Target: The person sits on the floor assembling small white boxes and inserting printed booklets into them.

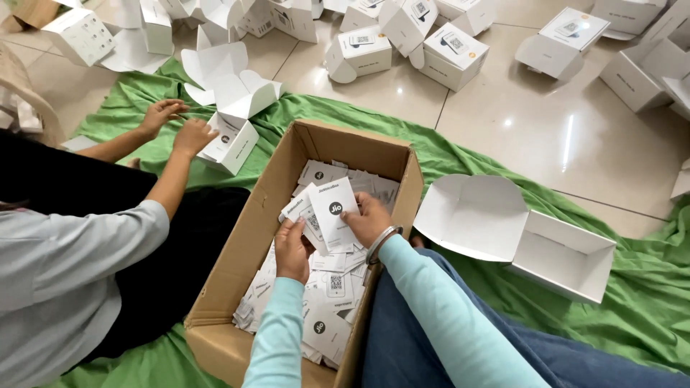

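Note:
Both of my hands are inside a brown cardboard box (248, 237) filled with several small white leaflets (332, 284). My left hand (292, 250) and my right hand (368, 219) together grip a small stack of white leaflets (327, 215) held above the pile. My sleeves are light blue, and a metal bangle circles my right wrist. An open white carton (525, 237) lies on the green cloth to the right of the box.
A co-worker in a grey sleeve sits at the left, both hands (180, 126) on an open white carton (233, 115). Several white cartons (445, 50) are scattered over the tiled floor at the back. A green cloth (632, 302) covers the floor under us.

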